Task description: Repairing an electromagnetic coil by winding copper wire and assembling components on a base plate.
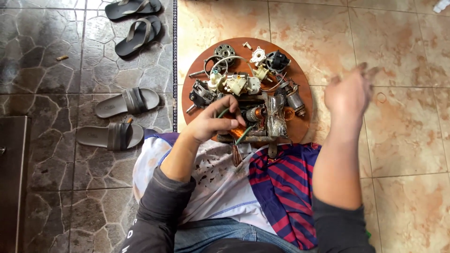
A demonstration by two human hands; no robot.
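A round brown wooden board point(302, 82) lies on the floor, covered with several small motor parts, metal pieces and wires. My left hand point(213, 122) rests at the board's near edge, closed around a copper-wound coil part point(236, 131) with green wires. My right hand point(349, 93) is raised and blurred to the right of the board, fingers apart, holding nothing. A small electric motor point(294, 100) lies near the board's right side. A black part point(277, 61) and a metal gear point(225, 50) sit at the far side.
A white and a striped red-blue cloth point(281, 182) lie over my lap. Two pairs of sandals point(126, 100) rest on the dark stone floor at left. A small ring point(381, 97) lies on the tan tiles at right. A metal cabinet edge point(11, 178) is far left.
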